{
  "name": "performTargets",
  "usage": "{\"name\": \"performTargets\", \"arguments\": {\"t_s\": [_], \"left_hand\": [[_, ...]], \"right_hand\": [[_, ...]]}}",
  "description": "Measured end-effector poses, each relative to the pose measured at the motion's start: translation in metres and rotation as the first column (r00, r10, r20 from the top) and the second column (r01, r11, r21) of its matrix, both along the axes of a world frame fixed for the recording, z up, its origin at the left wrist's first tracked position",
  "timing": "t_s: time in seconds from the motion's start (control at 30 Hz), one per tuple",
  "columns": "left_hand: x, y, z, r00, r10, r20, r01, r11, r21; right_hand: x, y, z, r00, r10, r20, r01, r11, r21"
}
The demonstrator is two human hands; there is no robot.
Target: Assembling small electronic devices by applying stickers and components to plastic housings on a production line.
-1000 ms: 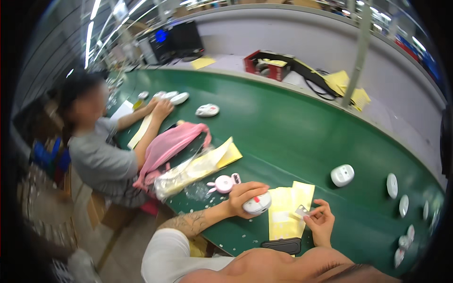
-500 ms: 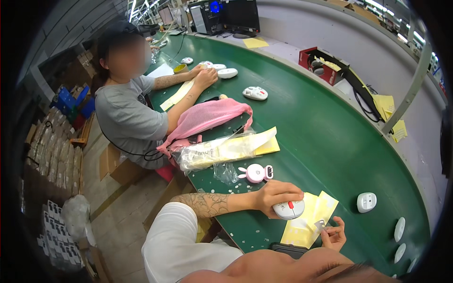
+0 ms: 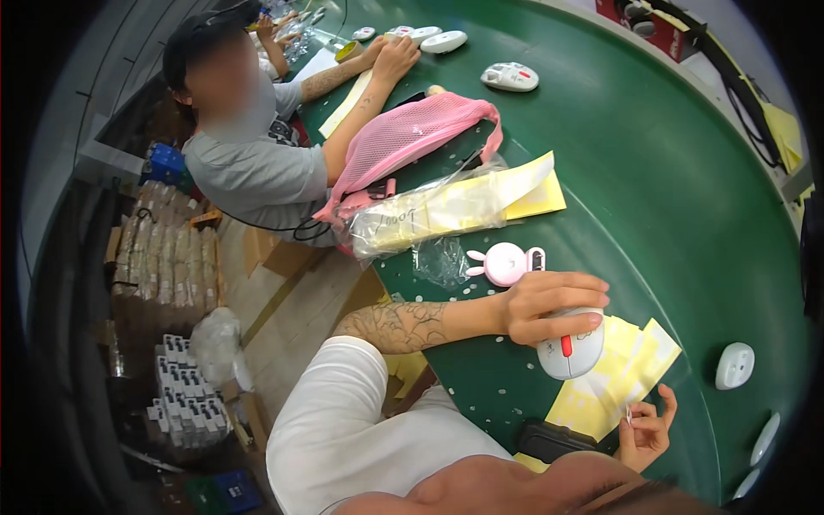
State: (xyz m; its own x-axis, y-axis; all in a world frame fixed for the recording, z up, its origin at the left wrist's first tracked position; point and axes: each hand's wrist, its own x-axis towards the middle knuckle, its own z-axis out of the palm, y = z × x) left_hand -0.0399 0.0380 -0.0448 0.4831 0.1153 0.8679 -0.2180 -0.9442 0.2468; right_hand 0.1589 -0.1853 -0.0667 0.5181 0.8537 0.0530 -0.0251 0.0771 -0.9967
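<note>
Head view: the left hand (image 3: 549, 305) lay over a white computer mouse (image 3: 570, 350) with a red wheel, fingers curled round its far end and holding it down on the yellow sheets (image 3: 631, 369) spread on the green table (image 3: 669, 197). Half a second before, the same hand held the same mouse at the same spot; only the camera had swung left, so the grip was unchanged and the work on this mouse was judged to be in hand, not finished. The right hand (image 3: 645, 427), near and to the right, pinched a small pale sticker (image 3: 628, 415) between thumb and forefinger, apart from the mouse. A pink rabbit-eared gadget (image 3: 505, 263) lay just beyond the left hand. A second white mouse (image 3: 735, 365) sat well to the right. A co-worker (image 3: 249, 154) sat far left.
</note>
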Motion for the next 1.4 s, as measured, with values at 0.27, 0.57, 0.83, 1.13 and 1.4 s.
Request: {"name": "performTargets", "arguments": {"t_s": [0.27, 0.57, 0.83, 1.13, 1.4], "left_hand": [[-0.006, 0.0, -0.002, 0.997, 0.054, -0.047, -0.053, 0.998, 0.028], [0.001, 0.004, -0.008, 0.999, -0.01, -0.032, 0.009, 1.0, -0.029], [-0.004, 0.001, -0.007, 0.999, -0.035, -0.031, 0.031, 0.991, -0.132], [0.005, -0.025, -0.004, 0.994, -0.103, -0.032, 0.076, 0.874, -0.48], [-0.005, -0.043, 0.004, 0.942, -0.255, 0.22, 0.279, 0.223, -0.934]], "right_hand": [[0.011, -0.014, -0.023, 0.996, 0.086, 0.015, -0.086, 0.995, 0.045], [0.017, -0.012, -0.018, 0.996, 0.066, 0.053, -0.068, 0.996, 0.053], [0.003, -0.009, -0.003, 1.0, 0.027, -0.002, -0.027, 0.998, -0.064], [0.008, -0.017, -0.004, 0.999, -0.02, -0.03, 0.018, 0.998, -0.054], [0.006, 0.017, 0.02, 0.982, 0.044, -0.186, -0.067, 0.991, -0.116]]}}
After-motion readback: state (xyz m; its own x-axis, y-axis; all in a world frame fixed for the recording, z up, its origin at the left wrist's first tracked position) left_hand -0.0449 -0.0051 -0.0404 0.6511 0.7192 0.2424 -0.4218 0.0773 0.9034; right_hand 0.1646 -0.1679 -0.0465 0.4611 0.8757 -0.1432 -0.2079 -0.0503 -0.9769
